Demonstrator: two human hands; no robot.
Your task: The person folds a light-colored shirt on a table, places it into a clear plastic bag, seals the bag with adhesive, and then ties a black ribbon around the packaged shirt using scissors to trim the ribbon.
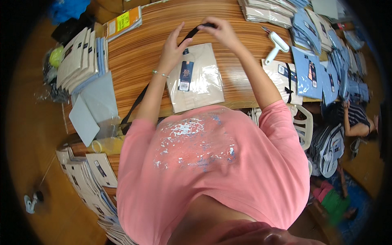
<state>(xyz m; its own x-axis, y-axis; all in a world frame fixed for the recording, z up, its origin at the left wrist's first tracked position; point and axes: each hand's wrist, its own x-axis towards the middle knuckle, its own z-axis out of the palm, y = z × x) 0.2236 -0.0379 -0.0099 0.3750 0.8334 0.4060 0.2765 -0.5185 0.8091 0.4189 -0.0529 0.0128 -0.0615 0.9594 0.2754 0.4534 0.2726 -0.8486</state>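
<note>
A long black ribbon [194, 33] is stretched between my two hands above the wooden table. My right hand [222, 33] pinches its end between thumb and fingers. My left hand [174, 45] has the ribbon between its thumb and raised fingers. The rest of the ribbon passes behind my left forearm and trails down past the near table edge. Just below the hands lies a folded beige garment [204, 77] in a clear plastic bag. On it, a dark blue hang tag [185, 75] shows through the shiny film.
At right, a white lint roller [277, 45] lies by a beige packet [271, 75] tied with black ribbon. Blue packets [306, 73] are stacked beyond it. Beige packets [73, 61], grey-blue sheets [98, 94] and an orange booklet [122, 23] sit at left. Other people are farther right.
</note>
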